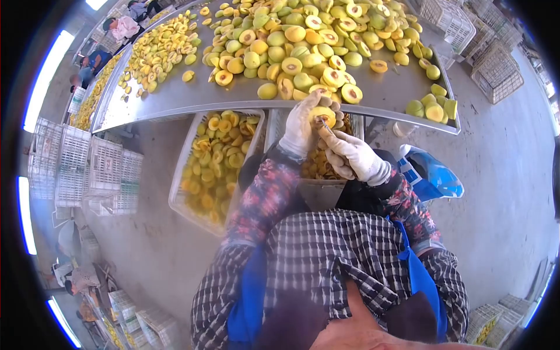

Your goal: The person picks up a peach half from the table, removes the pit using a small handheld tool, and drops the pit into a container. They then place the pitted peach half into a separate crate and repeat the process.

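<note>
In front of the metal table's edge, my left hand (300,123), in a white glove, is closed around a yellow peach half (328,116) with its cut face toward me. My right hand (357,154), also gloved, grips a small tool with a thin metal tip (324,123). The tip touches the middle of the cut face, at the pit; the tool's exact shape is too small to make out. Below both hands stands a bin (322,182) holding brownish-yellow scraps, partly hidden by my hands and sleeves.
A metal table (233,96) carries a large pile of peach halves (291,35). Left of my knees is a white crate (181,175) of halves. A blue bag (431,175) lies to the right. Stacked crates (76,166) and other people (122,28) are farther left.
</note>
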The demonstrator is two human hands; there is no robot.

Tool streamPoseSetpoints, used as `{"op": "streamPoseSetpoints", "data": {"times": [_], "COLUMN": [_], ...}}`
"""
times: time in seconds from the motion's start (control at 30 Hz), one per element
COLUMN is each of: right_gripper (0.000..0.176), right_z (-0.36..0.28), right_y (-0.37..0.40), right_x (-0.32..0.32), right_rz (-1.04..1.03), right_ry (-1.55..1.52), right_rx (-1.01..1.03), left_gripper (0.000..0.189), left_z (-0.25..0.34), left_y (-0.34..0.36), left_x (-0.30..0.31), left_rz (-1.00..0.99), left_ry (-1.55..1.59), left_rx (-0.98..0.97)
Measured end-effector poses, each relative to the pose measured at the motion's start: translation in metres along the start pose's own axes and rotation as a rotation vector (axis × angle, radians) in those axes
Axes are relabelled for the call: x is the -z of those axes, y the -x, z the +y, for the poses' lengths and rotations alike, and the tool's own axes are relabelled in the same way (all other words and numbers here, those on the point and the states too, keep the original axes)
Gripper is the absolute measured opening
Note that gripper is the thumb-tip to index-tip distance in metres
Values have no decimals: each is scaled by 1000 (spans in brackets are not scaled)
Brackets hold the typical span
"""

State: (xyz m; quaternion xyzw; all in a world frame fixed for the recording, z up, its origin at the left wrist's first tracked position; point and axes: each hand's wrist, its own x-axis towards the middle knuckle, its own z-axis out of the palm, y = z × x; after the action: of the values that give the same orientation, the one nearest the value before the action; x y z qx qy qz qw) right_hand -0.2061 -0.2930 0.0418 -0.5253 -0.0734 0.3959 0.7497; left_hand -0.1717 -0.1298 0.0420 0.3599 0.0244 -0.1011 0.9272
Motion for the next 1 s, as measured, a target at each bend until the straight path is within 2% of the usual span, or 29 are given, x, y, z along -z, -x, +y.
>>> {"op": "streamPoseSetpoints", "data": {"times": [0.03,0.1,0.13,0.23,0.3,0.37,0.43,0.47,0.5,0.57,0.6,0.63,0.67,0.73,0.77,0.83,0.9,0.97,1.0], "right_gripper": [34,36,37,36,36,35,33,32,32,32,33,36,38,46,46,46,46,45,45], "right_z": [5,5,5,11,18,19,17,27,29,31,54,76,84,77,75,73,72,69,67], "right_y": [0,2,3,4,3,7,14,14,15,15,6,-2,-2,0,-1,-3,-3,-2,0], "right_x": [0,0,0,1,3,4,2,13,14,17,35,54,55,44,41,37,38,39,38], "right_rz": [9,-101,-156,-197,-119,-107,-169,-175,-95,65,28,93,159,237,255,295,302,296,283], "right_ry": [-83,-306,-419,-518,-484,-435,-373,-410,-178,295,682,1069,1101,1151,1179,1239,1216,1227,1249], "right_rx": [-29,-88,-118,-102,-135,-152,-152,-159,-126,-49,196,457,336,165,168,168,156,178,205], "left_gripper": [29,28,28,30,28,22,20,20,20,22,25,27,33,35,37,41,45,45,45], "left_z": [-4,-5,-5,-5,-4,4,6,21,38,72,88,98,104,107,107,95,83,70,72], "left_y": [4,7,3,12,7,12,10,13,18,25,27,27,38,24,14,-17,-47,-78,-84], "left_x": [0,-6,-2,-15,-3,1,42,52,65,114,154,179,151,148,145,123,106,113,107], "left_rz": [7,5,-27,46,-4,243,259,375,492,598,712,819,955,753,649,367,190,52,60], "left_ry": [5,6,82,63,-545,-580,-794,-649,-503,-874,-1237,-1604,-1846,-1882,-1890,-1923,-1952,-2007,-2075], "left_rx": [-10,-46,23,-32,-376,-142,-461,-438,-411,-429,-434,-428,-365,-550,-640,-688,-524,-529,-430]}}
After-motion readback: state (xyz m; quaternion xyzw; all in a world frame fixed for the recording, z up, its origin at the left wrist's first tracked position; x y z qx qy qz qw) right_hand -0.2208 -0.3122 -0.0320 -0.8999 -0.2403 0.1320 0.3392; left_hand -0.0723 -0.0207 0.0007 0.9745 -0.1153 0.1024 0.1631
